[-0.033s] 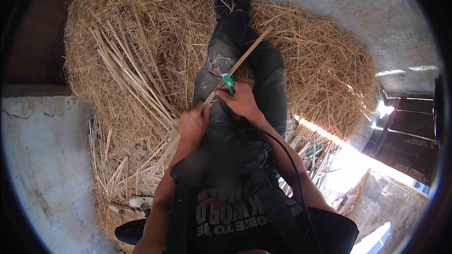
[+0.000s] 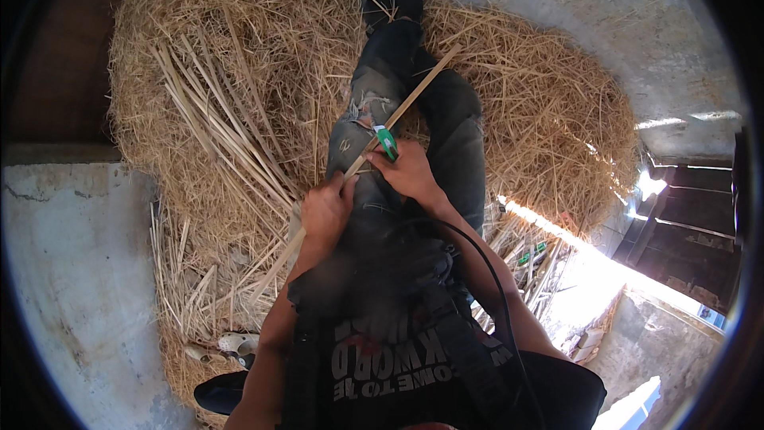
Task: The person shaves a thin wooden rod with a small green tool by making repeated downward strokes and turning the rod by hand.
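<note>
A long pale strip [image 2: 423, 87], which looks like split bamboo, slants across my thighs from the upper right down past my left wrist. My left hand [image 2: 325, 213] is closed around its lower half, thumb pressed along it. Just beyond, my right hand [image 2: 407, 173] is closed on a green-handled utility knife [image 2: 387, 143]. The knife's pale tip end lies against the strip, and the right thumb rests at the strip's edge. Whether the blade bites into it is too small to tell. The trousers [image 2: 374, 84] under the strip are dark, with a tear at one knee.
Straw [image 2: 263, 0] is heaped on both sides of my legs. A bundle of similar strips [image 2: 211, 119] lies on the left heap. Concrete walls [image 2: 79, 239] stand left and far right. Dark slats [image 2: 700, 207] and sunlit floor are at the right. A black cable [image 2: 497, 275] hangs by my right arm.
</note>
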A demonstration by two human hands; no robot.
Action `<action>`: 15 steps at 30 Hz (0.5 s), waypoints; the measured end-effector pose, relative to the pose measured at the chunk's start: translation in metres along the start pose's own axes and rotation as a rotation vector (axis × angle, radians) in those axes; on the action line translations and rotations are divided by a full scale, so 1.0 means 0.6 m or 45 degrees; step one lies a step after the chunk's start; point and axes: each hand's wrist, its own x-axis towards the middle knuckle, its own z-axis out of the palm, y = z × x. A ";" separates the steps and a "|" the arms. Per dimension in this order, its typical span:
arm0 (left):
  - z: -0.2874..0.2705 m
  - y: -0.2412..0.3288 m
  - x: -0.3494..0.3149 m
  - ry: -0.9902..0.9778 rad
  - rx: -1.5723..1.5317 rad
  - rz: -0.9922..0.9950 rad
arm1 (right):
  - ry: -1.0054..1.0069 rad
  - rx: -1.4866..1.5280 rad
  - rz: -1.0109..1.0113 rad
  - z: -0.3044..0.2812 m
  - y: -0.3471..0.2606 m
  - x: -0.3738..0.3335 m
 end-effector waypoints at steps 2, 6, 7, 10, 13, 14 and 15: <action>0.001 -0.002 0.000 -0.011 -0.002 0.002 | -0.061 0.025 -0.063 -0.002 0.009 0.000; -0.001 -0.003 -0.001 -0.002 -0.017 -0.006 | -0.105 -0.033 0.011 -0.021 0.008 -0.010; -0.001 -0.002 -0.001 0.002 -0.021 0.002 | -0.007 -0.077 0.002 -0.021 0.014 -0.014; 0.001 -0.003 -0.001 0.006 -0.019 0.009 | 0.160 -0.145 -0.026 -0.017 0.019 -0.028; -0.001 0.000 -0.001 -0.016 0.011 -0.018 | 0.090 -0.127 -0.090 -0.008 -0.011 -0.042; -0.002 0.003 0.000 -0.029 0.020 -0.033 | 0.075 -0.153 -0.133 0.001 -0.006 -0.045; -0.003 0.004 0.000 -0.043 0.028 -0.048 | 0.060 -0.180 -0.177 0.007 0.000 -0.046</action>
